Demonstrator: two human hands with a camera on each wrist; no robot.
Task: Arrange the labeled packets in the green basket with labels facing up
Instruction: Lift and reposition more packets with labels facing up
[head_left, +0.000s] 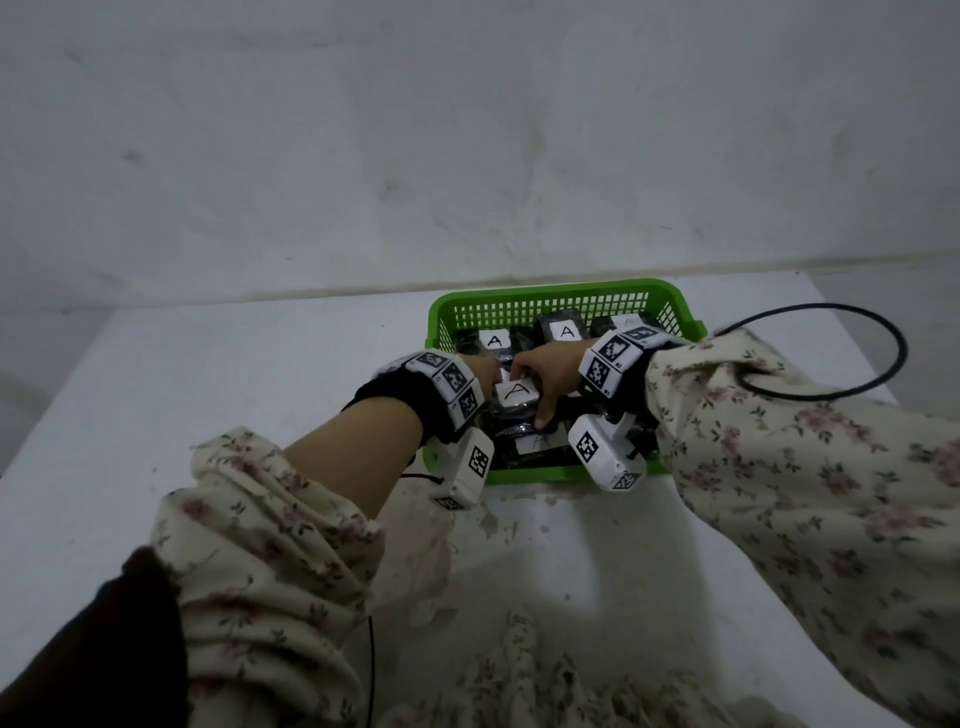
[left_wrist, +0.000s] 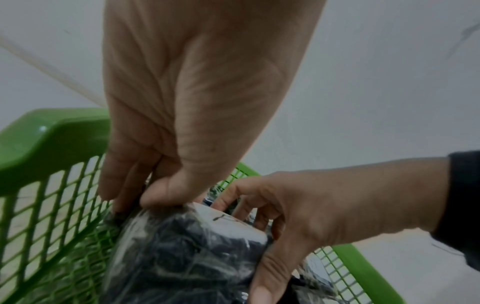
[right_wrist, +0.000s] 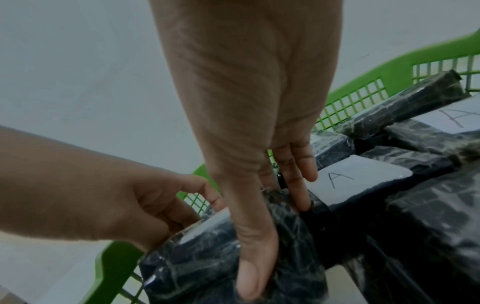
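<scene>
Where crinkly black packets fill the green basket (head_left: 540, 296), both hands grip one packet (head_left: 514, 397).

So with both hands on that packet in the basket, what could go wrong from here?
1. The held packet sits above other packets; setting it down could cover the label of the packet beneath, nearest the person.
2. Its wrap looks glossy and crinkled; the left hand pinches only an end, so it might slip or rotate label-down.
3. The right hand works close to the neighbouring packet; it could nudge it askew inside the green basket.
</scene>
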